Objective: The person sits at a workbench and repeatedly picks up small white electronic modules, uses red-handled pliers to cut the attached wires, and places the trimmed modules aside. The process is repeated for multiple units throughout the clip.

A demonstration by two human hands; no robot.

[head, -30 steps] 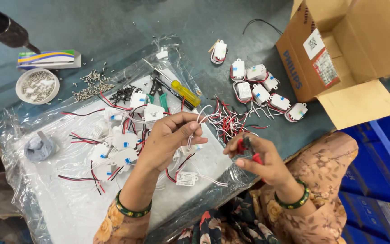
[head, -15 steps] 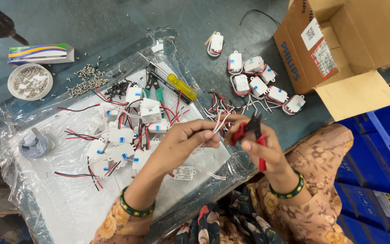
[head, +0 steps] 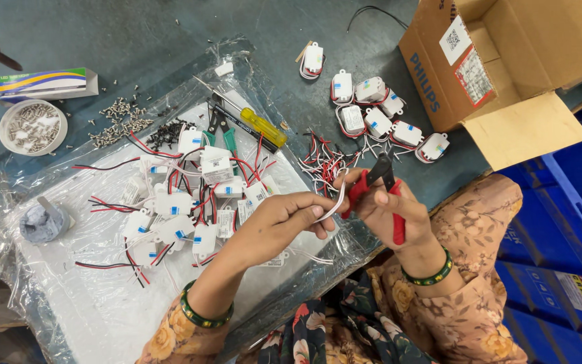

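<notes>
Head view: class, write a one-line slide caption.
Left hand holds a white wire at the red-handled pliers gripped by the right hand.

The person is wearing a peach-tan top with a floral print and short sleeves, over darker flowered cloth at the lap. Each wrist is carrying 1 green bangle with gold trim, above the left hand [head: 284, 219] and right hand [head: 389, 209].

Single head-worn view, looking steeply down, close over hands and table [head: 136, 40] — no second view
</notes>
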